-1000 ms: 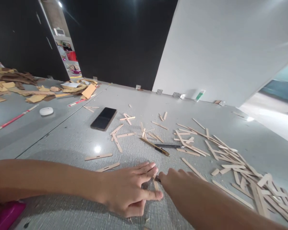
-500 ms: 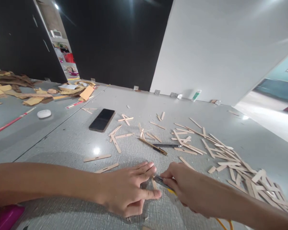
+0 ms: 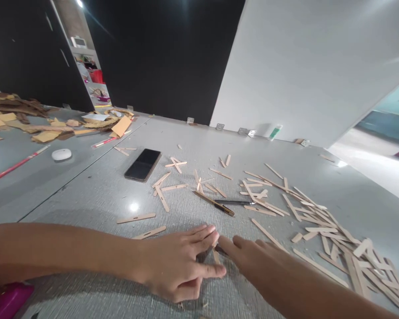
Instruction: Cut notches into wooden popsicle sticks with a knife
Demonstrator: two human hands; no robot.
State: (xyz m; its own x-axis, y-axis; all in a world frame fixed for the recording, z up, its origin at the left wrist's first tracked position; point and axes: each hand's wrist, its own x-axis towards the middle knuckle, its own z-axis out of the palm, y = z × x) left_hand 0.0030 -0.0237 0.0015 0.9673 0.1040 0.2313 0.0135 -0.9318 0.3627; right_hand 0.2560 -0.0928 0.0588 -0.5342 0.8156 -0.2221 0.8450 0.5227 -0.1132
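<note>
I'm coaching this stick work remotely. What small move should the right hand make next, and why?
Probably pull the right hand back toward the body along the short stick: its fingertips meet the stick's far end, while the left hand lies flat, fingers spread either side of it.

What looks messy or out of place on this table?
Wooden sticks lie strewn at all angles over the right side of the table, many crossing one another rather than stacked. Cardboard scraps are heaped at the far left. The left hand and right hand meet over one short stick.
</note>
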